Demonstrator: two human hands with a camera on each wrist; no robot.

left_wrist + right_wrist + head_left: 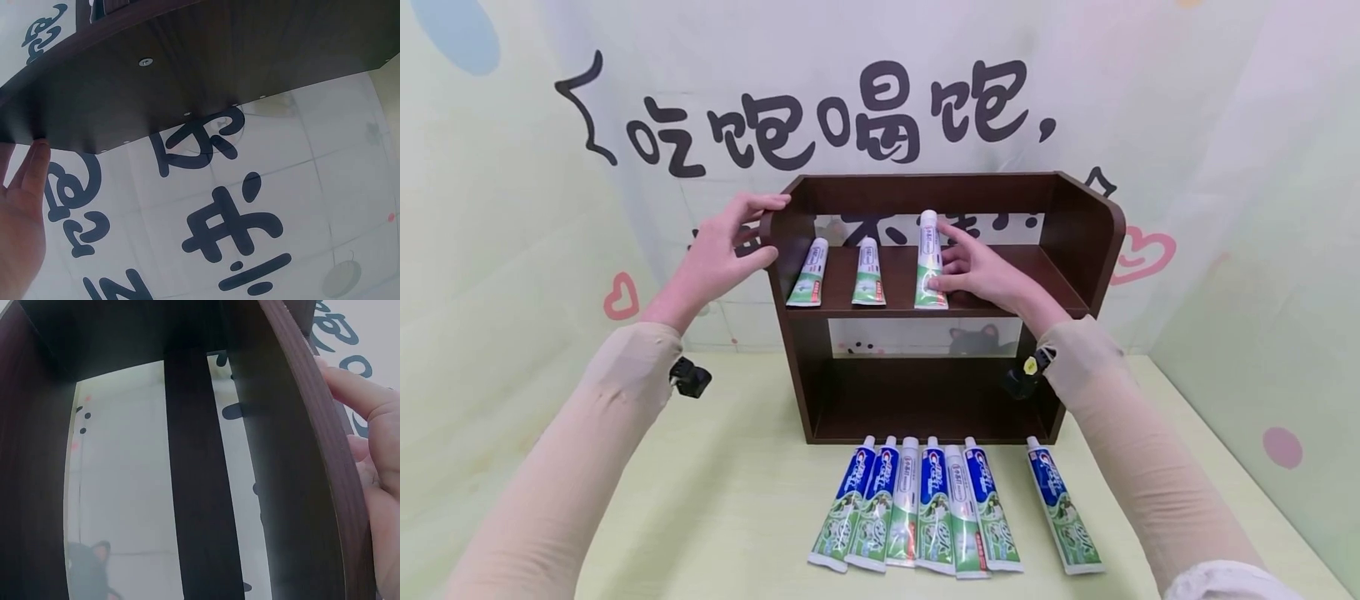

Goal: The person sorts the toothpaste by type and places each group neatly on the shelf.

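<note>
My right hand (981, 271) holds a white-and-green toothpaste tube (929, 258), cap up, at the upper level of a dark brown wooden shelf (925, 402). The thumb lies on the tube's front; some fingers are hidden behind it. Two similar tubes, one at the far left (809, 273) and another beside it (868, 273), lean back on that level. My left hand (718, 250) touches the shelf's left side panel (206, 69) near its top corner, fingers fairly straight. In the right wrist view the shelf board hides the held tube, and part of the right hand (381, 456) shows.
In front of the shelf, several blue-and-green (872, 508) and white-and-green toothpaste tubes (904, 500) lie side by side on the pale table (715, 500). One blue-and-green tube (1064, 508) lies apart on the right. Behind stands a wall with black lettering (760, 129).
</note>
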